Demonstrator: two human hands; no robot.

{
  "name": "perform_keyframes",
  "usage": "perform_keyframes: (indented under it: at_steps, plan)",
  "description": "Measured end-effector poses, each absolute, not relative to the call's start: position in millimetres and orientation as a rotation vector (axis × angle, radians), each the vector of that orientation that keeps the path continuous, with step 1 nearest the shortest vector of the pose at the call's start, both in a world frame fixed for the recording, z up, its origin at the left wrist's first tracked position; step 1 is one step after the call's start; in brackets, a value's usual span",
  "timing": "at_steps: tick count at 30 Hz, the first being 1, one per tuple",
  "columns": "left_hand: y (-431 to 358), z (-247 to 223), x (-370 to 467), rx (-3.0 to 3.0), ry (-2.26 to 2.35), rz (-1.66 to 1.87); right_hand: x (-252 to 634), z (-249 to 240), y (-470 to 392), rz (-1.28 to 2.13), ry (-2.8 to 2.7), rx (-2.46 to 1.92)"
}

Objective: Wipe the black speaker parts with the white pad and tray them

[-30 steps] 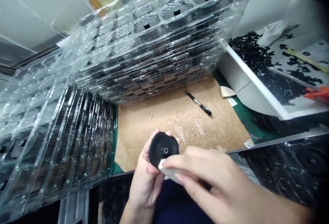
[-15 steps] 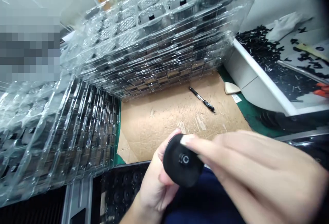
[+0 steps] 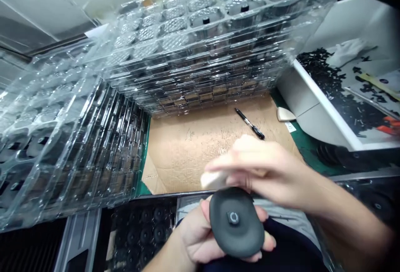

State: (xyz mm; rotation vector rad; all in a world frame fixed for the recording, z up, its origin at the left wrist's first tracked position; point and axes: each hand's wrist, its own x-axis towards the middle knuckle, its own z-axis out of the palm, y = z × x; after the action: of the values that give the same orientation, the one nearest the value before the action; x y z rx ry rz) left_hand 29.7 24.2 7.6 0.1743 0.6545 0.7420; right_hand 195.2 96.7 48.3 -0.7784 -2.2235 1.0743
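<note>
My left hand [image 3: 203, 232] is closed round a black, rounded, disc-like part [image 3: 236, 238], holding it from below with fingertips showing along its right edge. The part's broad face is turned up to me, and a small raised knob with a light ring on top [image 3: 233, 218] stands near its middle. Just above the part's far edge is my right hand [image 3: 259, 168], smeared by motion, its fingers bent together. A whitish piece [image 3: 214, 179] shows at its fingertips, too blurred to name. Whether it touches the part I cannot tell.
Stacked clear plastic trays [image 3: 200, 59] stand behind a cardboard sheet [image 3: 187, 151], with another stack [image 3: 93, 138] at the left. A pen [image 3: 250, 123] and a cream wedge-shaped block [image 3: 285, 114] lie near the right. A white bin [image 3: 328, 105] holds many small black pieces. Black round parts [image 3: 145, 234] sit lower left.
My right hand has moved up and left, off the part's face to beyond its far edge. My left hand has brought the part lower and slightly right, its face now more fully visible.
</note>
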Motion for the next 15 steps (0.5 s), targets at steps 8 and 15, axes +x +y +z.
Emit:
perform_keyframes:
  at_steps: [8, 15]
  plan:
    - [26.8, -0.4, 8.3, -0.103, 0.345, 0.658, 195.4, -88.7, 70.8, 0.777, -2.063, -1.602]
    - [25.1, -12.5, -9.4, -0.083, 0.366, 0.775, 185.2, -110.8, 58.6, 0.605, -2.042, -1.678]
